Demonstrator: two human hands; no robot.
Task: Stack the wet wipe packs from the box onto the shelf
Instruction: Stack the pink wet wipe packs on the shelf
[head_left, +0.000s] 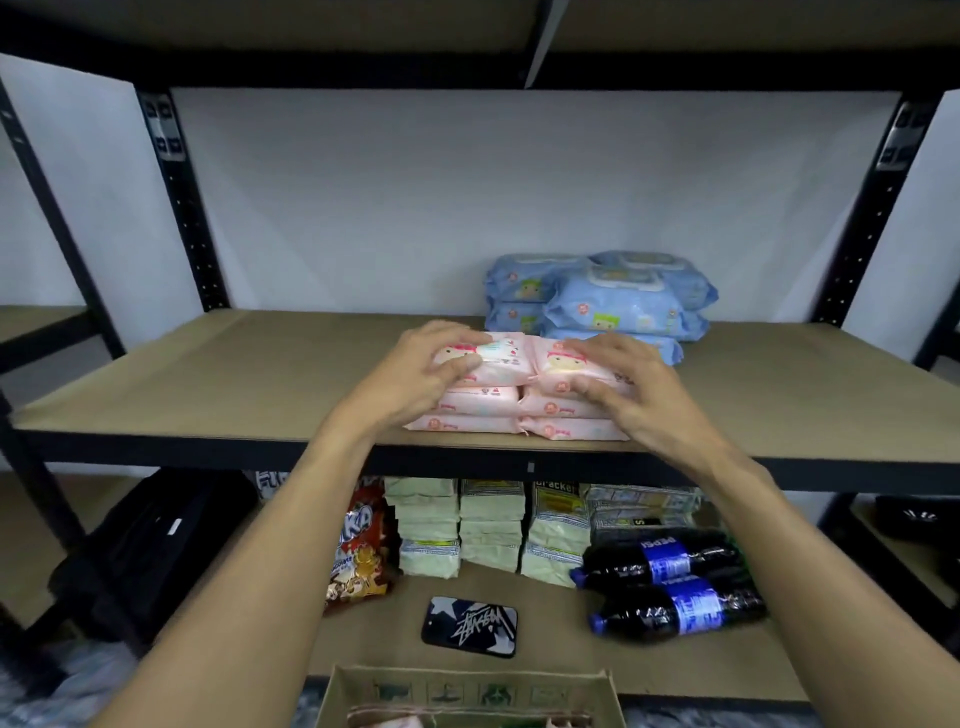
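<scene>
While both arms reach forward, the left hand (434, 371) lies on the top left pink wet wipe pack (493, 358), fingers (457, 366) spread and curled over its near edge, pressing rather than lifting. Right hand (626, 387) same on the top right pink pack (563, 364), fingers splayed flat over its right end. Neither clenched; both touching packs, loose hold.

Pink packs: two side-by-side stacks, touching, three high each, at the front edge of the middle shelf (218, 379). Behind and to the right, blue wet wipe packs (608, 301) piled up, near the back wall, just beside the pink stacks.

Cardboard box (467, 693) at bottom of view, open; something pink shows inside, too cut off to tell.

Lower shelf (561, 623): pale green packs (488, 525) in upright stacks, red snack bag (358, 551) left of them, two dark Pepsi bottles (670, 587) lying on their sides at right, phone (470, 626) with dark patterned case lying flat in front. Black bag (150, 540) far left.
</scene>
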